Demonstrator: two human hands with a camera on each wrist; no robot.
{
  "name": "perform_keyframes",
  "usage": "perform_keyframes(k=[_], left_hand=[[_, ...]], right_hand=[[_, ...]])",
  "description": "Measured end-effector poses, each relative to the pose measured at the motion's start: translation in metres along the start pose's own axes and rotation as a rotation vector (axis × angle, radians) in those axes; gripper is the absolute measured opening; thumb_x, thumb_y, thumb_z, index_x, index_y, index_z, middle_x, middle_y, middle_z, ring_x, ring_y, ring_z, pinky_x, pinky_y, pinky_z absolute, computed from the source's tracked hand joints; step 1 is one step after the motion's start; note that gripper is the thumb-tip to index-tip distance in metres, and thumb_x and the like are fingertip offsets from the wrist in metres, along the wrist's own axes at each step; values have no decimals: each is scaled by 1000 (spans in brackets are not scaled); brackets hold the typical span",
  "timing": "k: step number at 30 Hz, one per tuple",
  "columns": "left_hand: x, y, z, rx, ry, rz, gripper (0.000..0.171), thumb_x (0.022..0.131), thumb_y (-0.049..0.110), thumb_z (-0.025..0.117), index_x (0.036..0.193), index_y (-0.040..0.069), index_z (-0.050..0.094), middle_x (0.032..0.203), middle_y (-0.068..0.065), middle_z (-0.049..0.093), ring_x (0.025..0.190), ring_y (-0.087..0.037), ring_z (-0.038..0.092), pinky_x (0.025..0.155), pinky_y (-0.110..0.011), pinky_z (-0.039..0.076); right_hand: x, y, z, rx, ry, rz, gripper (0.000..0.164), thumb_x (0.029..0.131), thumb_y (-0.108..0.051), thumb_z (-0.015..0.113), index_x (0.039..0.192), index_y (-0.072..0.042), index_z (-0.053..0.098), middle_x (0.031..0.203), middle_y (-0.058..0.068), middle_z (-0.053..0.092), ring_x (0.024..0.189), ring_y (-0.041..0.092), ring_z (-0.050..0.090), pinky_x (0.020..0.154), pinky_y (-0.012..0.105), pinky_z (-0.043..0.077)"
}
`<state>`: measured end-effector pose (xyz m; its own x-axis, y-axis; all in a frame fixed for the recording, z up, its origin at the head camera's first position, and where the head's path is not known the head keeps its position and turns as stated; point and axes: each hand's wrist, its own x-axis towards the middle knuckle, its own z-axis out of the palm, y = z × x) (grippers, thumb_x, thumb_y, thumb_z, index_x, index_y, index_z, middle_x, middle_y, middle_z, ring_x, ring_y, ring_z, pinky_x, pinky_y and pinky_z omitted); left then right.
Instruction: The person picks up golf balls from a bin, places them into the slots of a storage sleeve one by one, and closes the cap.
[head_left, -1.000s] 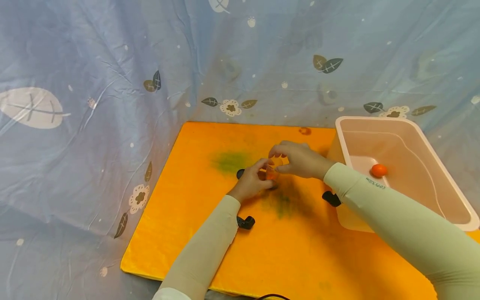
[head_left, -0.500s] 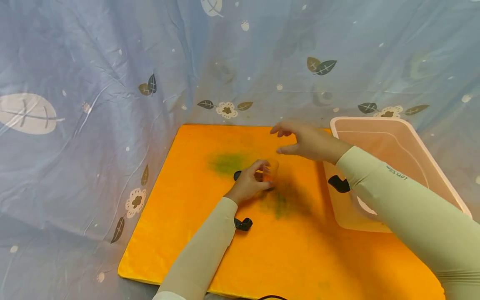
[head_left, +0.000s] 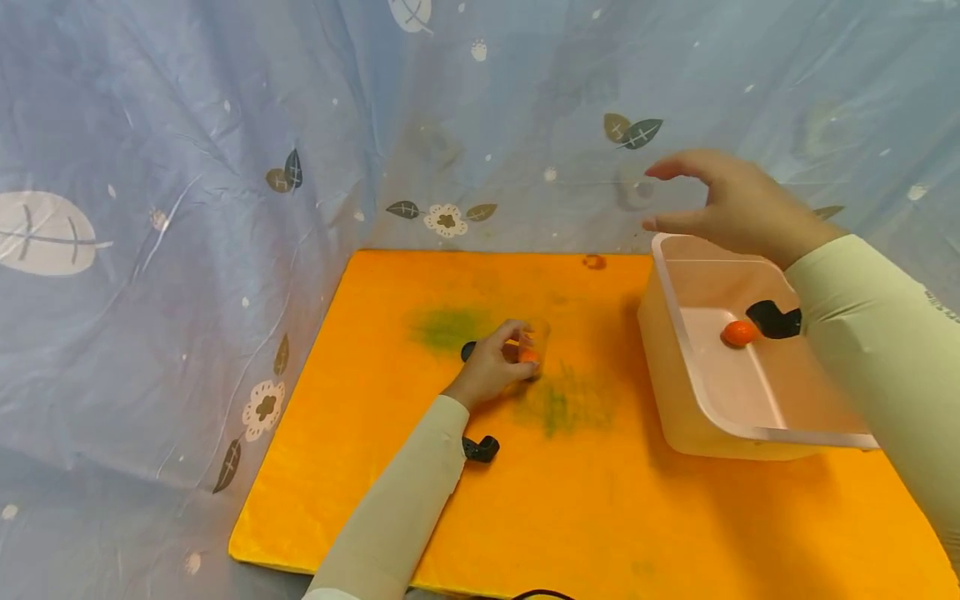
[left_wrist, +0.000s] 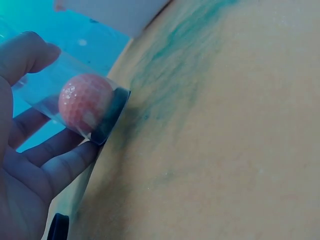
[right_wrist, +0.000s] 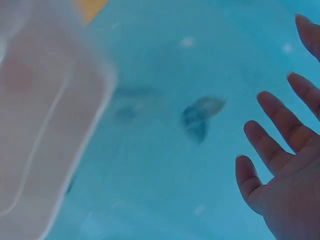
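My left hand [head_left: 483, 367] grips a clear cup [left_wrist: 56, 82] with a dark base, which stands on the orange table. An orange dimpled ball [left_wrist: 85, 102], like a golf ball, lies inside at the bottom. In the left wrist view the thumb is on one side of the cup and fingers are on the other. My right hand [head_left: 738, 204] is raised over the far edge of the pink bin, fingers apart and holding nothing. A second orange ball [head_left: 739, 333] rests on the bin's floor.
The deep pink bin [head_left: 678, 350] stands on the right of the table [head_left: 585, 517]. A small black round thing [head_left: 468, 351] shows behind the left hand, partly hidden. Patterned blue curtain [head_left: 525, 125] hangs behind and at the left. A black cable [head_left: 542, 593] shows at the front edge.
My right hand has left the cup and moved up and right to above the bin. The left hand stays at the cup. The head view has shifted slightly.
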<state>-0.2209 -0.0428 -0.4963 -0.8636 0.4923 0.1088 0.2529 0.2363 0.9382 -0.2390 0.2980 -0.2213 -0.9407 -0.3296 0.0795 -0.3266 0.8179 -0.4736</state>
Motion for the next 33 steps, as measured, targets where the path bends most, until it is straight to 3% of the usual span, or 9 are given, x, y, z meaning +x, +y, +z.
perform_keyframes(k=[5, 12, 18, 21, 25, 28, 30, 33], left_hand=[[2, 1, -1, 2, -9, -11, 56, 102, 14, 81, 152, 12, 56, 135, -9, 65, 116, -26, 71, 95, -41, 59], [0, 0, -3, -3, -9, -18, 58, 102, 15, 82, 154, 12, 56, 135, -6, 65, 117, -27, 71, 96, -41, 59], [-1, 2, -6, -4, 6, -15, 60, 100, 14, 83, 154, 13, 56, 134, -5, 65, 114, -20, 71, 96, -41, 59], [-1, 0, -6, -6, 3, -9, 60, 100, 14, 83, 154, 13, 56, 135, -5, 64, 114, -19, 71, 96, -41, 59], [-1, -1, -6, -8, 0, -4, 60, 100, 14, 84, 154, 13, 56, 136, -8, 65, 115, -19, 71, 96, -40, 59], [-1, -3, -6, -2, 4, -4, 60, 100, 14, 84, 153, 14, 56, 136, -8, 65, 115, -19, 71, 96, -40, 59], [-1, -3, -7, 4, 7, -3, 60, 100, 14, 84, 153, 14, 56, 135, -7, 65, 114, -18, 71, 96, -40, 59], [-1, -4, -7, 7, 7, 8, 60, 100, 12, 84, 153, 12, 56, 133, -5, 65, 114, -18, 71, 96, -40, 59]], right_hand=[[-9, 55, -1, -72, -34, 99, 79, 102, -43, 80, 160, 0, 48, 154, 33, 50, 137, 58, 45, 107, 78, 35], [-23, 121, 29, -189, -166, 200, 79, 101, -45, 80, 154, 4, 49, 140, 38, 56, 122, 59, 55, 99, 77, 42], [-33, 163, 64, -360, -112, 62, 51, 80, -27, 99, 116, -1, 74, 109, 19, 74, 93, 37, 68, 86, 60, 55], [-37, 179, 78, -421, -190, 43, 47, 75, -23, 98, 110, -4, 75, 103, 14, 73, 85, 32, 65, 80, 57, 55], [-42, 194, 90, -516, -332, 41, 41, 81, -27, 91, 112, -9, 72, 98, 9, 70, 83, 33, 63, 72, 62, 54], [-44, 201, 96, -574, -348, 10, 27, 87, -27, 86, 105, -15, 71, 95, 5, 69, 81, 36, 61, 68, 66, 53], [-45, 203, 99, -595, -344, -20, 18, 89, -24, 83, 98, -18, 68, 88, 3, 66, 81, 36, 58, 71, 64, 49], [-46, 206, 104, -631, -336, -78, 17, 92, -21, 79, 87, -21, 63, 77, -1, 59, 78, 34, 53, 72, 61, 42]])
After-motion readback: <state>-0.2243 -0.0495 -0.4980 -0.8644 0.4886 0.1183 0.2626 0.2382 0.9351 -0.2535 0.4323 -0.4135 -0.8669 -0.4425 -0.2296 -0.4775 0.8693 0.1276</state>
